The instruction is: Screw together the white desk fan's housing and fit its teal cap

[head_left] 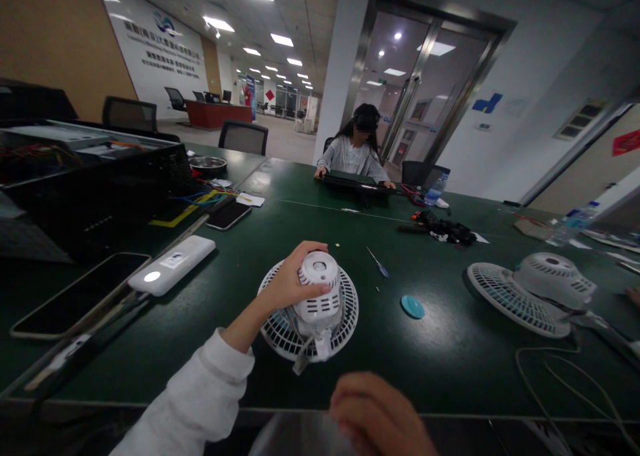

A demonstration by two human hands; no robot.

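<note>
A white fan head [320, 309] lies grille down on the green table, its round motor housing facing up. My left hand [295, 276] is wrapped round the housing, thumb on the near side and fingers over the far side. Under the housing spreads the slotted fan grille [347, 323]. My right hand [377, 409] is low at the table's front edge, apart from the fan, blurred and with its fingers curled in; what it holds, if anything, is hidden. Right of the fan lie a small screwdriver [382, 270] and a round turquoise cap [413, 307].
A second white fan [550, 279] with a cable lies at the right. To the left are a phone [80, 296], a white power bank [173, 266], another phone [229, 214] and an open computer case [100, 196]. Across the table sits a person [355, 153] holding a dark panel [357, 184].
</note>
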